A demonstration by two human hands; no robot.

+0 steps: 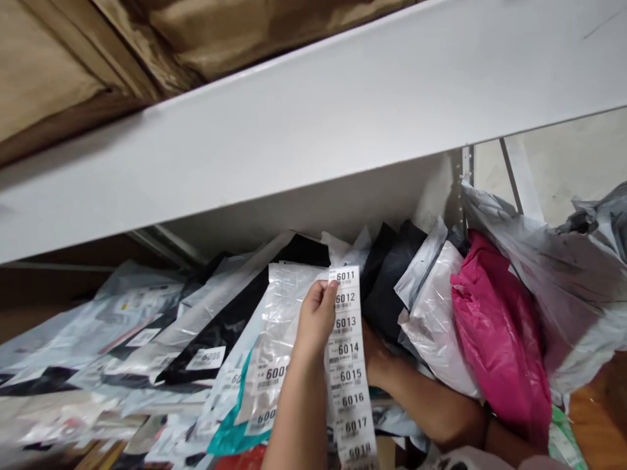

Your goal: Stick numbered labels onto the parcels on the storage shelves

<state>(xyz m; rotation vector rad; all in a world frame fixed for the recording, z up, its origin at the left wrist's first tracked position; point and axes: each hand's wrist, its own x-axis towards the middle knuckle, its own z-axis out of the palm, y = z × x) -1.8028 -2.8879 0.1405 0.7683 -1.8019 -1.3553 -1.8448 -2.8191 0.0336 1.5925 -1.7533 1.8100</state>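
My left hand (316, 320) is closed in a pinch near the top of a long white strip of numbered labels (349, 365), printed 6011 down to 6018. The strip hangs in front of a row of bagged garments on a shelf. Just behind the hand a clear bag (279, 313) leans, and labels reading around 6005 and 6009 show on the bags beside it. My right hand (378, 362) reaches in behind the strip among black bagged garments (392, 281). Its fingers are hidden by the strip and the bags.
A white shelf board (343, 117) runs overhead, with brown cardboard (73, 59) above it. A bright pink bag (494, 333) and grey plastic bags (553, 261) are piled at the right. Flat bagged garments (122, 326) overlap along the left.
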